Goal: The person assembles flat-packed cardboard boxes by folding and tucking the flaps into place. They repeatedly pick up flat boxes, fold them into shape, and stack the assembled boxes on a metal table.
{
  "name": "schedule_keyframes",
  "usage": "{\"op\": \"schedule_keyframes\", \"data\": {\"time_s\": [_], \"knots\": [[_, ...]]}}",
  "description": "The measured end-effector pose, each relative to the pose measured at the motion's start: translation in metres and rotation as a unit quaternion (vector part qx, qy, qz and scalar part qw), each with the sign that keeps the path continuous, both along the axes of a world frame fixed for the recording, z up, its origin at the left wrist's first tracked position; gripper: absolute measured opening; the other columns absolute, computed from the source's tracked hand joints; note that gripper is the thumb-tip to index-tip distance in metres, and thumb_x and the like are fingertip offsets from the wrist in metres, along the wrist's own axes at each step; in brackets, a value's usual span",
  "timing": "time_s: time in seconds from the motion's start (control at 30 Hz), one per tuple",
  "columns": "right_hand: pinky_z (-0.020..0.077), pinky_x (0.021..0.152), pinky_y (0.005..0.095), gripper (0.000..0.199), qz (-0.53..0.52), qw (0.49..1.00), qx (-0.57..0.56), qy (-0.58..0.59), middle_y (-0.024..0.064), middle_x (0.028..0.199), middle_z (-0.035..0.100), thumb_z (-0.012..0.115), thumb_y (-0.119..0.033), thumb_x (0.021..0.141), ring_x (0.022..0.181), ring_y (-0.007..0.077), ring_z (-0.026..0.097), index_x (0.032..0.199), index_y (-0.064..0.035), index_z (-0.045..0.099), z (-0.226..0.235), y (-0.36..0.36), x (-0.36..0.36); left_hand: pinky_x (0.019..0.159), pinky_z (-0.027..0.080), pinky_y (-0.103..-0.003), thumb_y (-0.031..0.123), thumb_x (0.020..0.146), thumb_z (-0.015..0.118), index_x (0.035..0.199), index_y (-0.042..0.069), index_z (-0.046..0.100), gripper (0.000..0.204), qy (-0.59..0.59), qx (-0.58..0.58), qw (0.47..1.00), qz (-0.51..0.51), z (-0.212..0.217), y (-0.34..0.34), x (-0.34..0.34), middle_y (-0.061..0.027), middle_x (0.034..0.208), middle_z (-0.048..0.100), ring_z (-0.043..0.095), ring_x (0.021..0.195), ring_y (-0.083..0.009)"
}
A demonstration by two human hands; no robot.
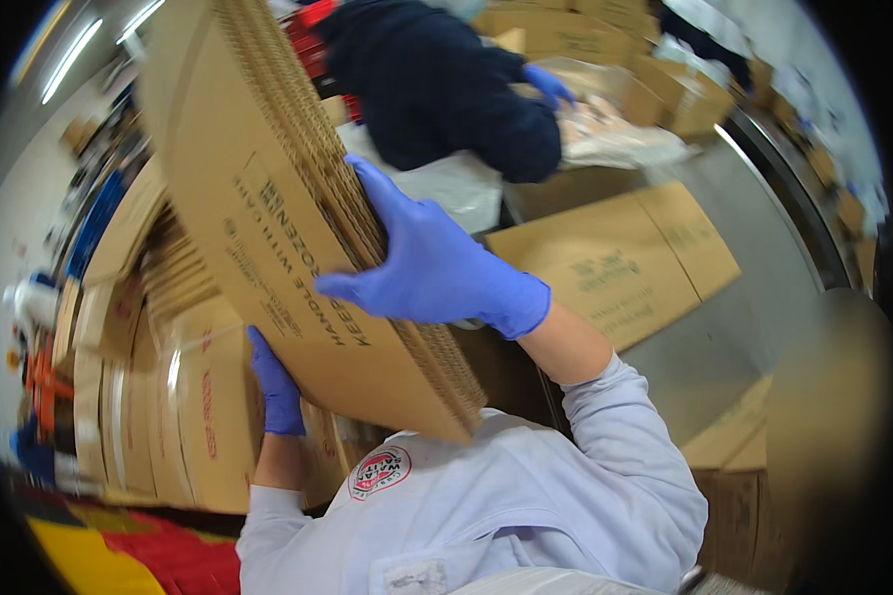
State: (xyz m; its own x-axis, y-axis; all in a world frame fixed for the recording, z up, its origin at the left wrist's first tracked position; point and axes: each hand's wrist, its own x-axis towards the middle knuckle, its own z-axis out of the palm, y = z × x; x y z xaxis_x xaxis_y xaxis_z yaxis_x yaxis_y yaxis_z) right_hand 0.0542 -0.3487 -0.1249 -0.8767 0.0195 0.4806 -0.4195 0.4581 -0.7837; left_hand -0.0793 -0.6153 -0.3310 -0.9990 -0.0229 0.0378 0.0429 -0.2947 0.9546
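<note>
Brown flattened cartons (253,193) stand tilted in a thick stack before a worker (496,506) in white, whose blue-gloved right hand (432,258) grips the stack's right edge, thumb and forefinger spread wide. Also gloved, the left hand (279,389) lies at the lower left edge, fingers extended, its hold impossible to tell, while a co-worker's hand (549,86) is near plastic wrapping (630,147) beyond the metal table (709,362)

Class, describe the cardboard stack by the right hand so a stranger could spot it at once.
Find the white coat, bottom centre. Follow its right sleeve to the blue-gloved right hand, touching the stack. Unlike the carton lying flat on the metal table, it slants upward, showing many wavy edges.
</note>
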Motion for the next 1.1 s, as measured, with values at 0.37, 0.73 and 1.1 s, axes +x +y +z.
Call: {"op": "schedule_keyframes", "data": {"time_s": [0.37,0.73,1.1], "knots": [[0.0504,0.084,0.0321,0.058,-0.417,0.785,-0.379,0.258,0.0109,0.106,0.061,0.075,-0.004,0.067,0.096,0.0191,0.06,0.117,-0.0005,0.048,-0.14,0.091,0.178,0.064,0.046,-0.026,0.022,0.089,0.058,0.1,-0.003,0.062,0.028,0.324,-0.142,0.91,-0.216,0.089,0.239,0.002,-0.0027,0.084,0.065,0.055,0.073,-0.0086],[0.0092,0.113,0.0458,0.133,-0.897,0.418,0.134,-0.057,0.0195,0.152,-0.004,0.086,-0.037,0.054,0.14,0.0336,0.003,0.146,-0.0055,-0.006,-0.231,0.039,0.281,0.069,0.048,-0.047,0.063,0.084,0.047,0.082,-0.003,0.067,0.069,0.349,-0.545,0.634,-0.422,-0.076,0.416,-0.034,-0.0272,0.078,0.062,0.06,0.073,-0.0434],[0.0403,0.099,0.0393,0.121,-0.897,0.392,-0.084,-0.187,0.0167,0.131,0.044,0.092,-0.037,0.041,0.117,0.0255,0.047,0.136,-0.0026,0.026,-0.289,0.051,0.392,0.082,0.044,-0.049,0.079,0.081,0.018,0.085,-0.009,0.065,0.1,0.242,-0.716,0.498,-0.425,-0.054,0.46,-0.028,-0.0331,0.094,0.06,0.057,0.095,-0.045]]}}
